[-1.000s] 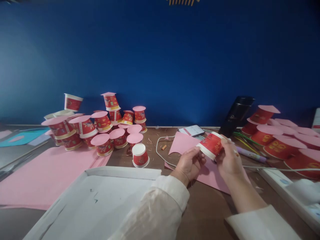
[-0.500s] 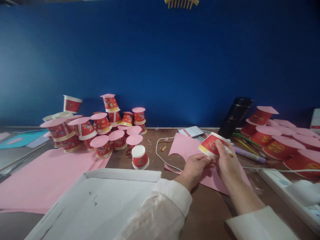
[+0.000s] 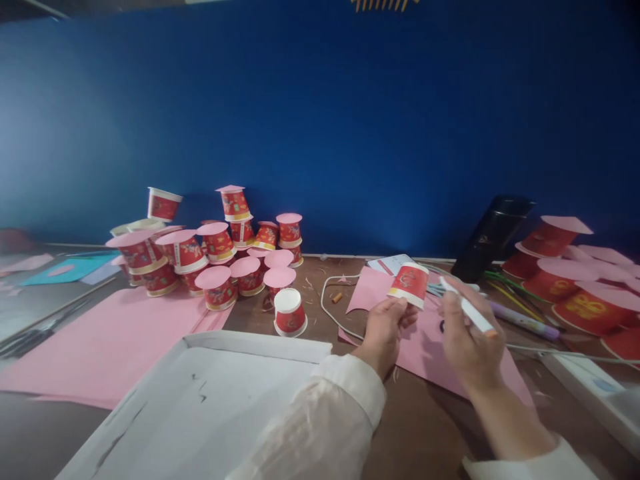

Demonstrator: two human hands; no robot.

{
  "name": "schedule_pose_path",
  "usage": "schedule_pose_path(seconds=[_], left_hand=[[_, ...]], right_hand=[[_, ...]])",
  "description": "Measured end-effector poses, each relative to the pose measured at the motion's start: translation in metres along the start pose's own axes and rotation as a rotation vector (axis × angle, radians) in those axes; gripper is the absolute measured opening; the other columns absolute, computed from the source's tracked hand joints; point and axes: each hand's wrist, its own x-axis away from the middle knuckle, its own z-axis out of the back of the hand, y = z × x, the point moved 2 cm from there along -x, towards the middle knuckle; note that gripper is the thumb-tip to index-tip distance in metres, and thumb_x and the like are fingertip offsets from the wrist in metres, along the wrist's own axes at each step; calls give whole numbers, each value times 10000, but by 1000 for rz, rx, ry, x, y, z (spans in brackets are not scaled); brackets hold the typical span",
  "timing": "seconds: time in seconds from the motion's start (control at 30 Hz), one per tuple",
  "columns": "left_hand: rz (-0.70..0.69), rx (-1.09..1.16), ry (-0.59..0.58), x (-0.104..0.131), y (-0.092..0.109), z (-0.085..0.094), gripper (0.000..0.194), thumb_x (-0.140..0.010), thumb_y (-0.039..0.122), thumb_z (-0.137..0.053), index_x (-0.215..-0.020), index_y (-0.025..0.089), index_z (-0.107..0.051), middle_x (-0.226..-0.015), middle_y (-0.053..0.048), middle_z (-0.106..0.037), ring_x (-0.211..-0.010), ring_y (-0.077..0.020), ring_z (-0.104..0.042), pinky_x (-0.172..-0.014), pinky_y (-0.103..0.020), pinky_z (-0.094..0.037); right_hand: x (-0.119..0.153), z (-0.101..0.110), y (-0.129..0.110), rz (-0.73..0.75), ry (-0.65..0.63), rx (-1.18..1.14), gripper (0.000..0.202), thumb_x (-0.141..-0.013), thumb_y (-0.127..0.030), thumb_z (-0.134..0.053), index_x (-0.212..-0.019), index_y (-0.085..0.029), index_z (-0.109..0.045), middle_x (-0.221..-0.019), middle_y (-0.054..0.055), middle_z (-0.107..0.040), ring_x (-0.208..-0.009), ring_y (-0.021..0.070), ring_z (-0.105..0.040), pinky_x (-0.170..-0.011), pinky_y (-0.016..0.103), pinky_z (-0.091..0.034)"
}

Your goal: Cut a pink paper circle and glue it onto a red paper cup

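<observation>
A red paper cup [image 3: 410, 283] with a printed pattern is tilted in my left hand [image 3: 386, 337], whose fingers pinch its lower edge. My right hand [image 3: 473, 343] is closed around a white marker pen [image 3: 473, 312] with an orange end, apart from the cup and to its right. Beneath both hands lies a pink paper sheet [image 3: 425, 350] with a curved cut-out. Another red cup [image 3: 290, 313] stands upside down on the table, left of my left hand. An orange cap [image 3: 337, 298] lies beside the white cable.
Stacked red cups with pink paper discs [image 3: 215, 280] fill the left back; more cups [image 3: 590, 307] stand at right. A white box lid [image 3: 225, 393] lies in front, by pink sheets [image 3: 100, 340]. A phone [image 3: 390, 263] and black flask [image 3: 493, 237] are near the blue partition.
My right hand has drawn away from the cup to the right, with the pen now in plain sight. The cup has swung more upright in my left hand. The view has shifted slightly.
</observation>
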Motion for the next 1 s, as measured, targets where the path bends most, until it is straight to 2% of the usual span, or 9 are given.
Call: schedule_pose_path(seconds=[0.13, 0.2, 0.43, 0.73, 1.0], left_hand=[[-58, -46, -17, -1, 0, 3, 426, -542, 444, -885, -730, 121, -682, -714, -34, -634, -697, -119, -577, -744, -271, -453], [-68, -79, -24, -1, 0, 3, 427, -562, 463, -872, -735, 118, -689, -719, -39, -637, -700, -122, -574, -753, -280, -451], [-85, -133, -21, -1, 0, 5, 455, -544, 489, -868, -735, 109, -703, -713, -42, -641, -681, -123, -568, -766, -298, -454], [-89, -141, -42, -5, -5, 6, 435, -571, 475, -854, -760, 107, -715, -721, -44, -646, -685, -125, -571, -786, -309, -458], [-86, -130, -49, -4, -4, 4, 417, -570, 463, -849, -731, 107, -705, -708, -40, -628, -676, -118, -556, -766, -295, -455]], right_hand=[[3, -2, -8, 92, -127, 41, 411, -930, -511, -491, -916, -174, -726, -802, 93, -732, -776, 239, -694, -754, 356, -530], [3, -3, -9, 117, -147, 81, 427, -933, -521, -473, -865, -178, -719, -740, 87, -723, -751, 242, -697, -736, 353, -528], [3, -4, -8, 92, -118, 146, 426, -929, -528, -454, -872, -192, -709, -752, 98, -733, -796, 265, -712, -721, 360, -528], [4, -7, -8, 177, -145, 166, 396, -942, -469, -455, -874, -178, -715, -788, 107, -742, -820, 259, -710, -770, 352, -520], [4, -8, -4, 131, -140, 201, 437, -935, -505, -427, -897, -186, -723, -847, 123, -752, -841, 266, -703, -762, 364, -518]])
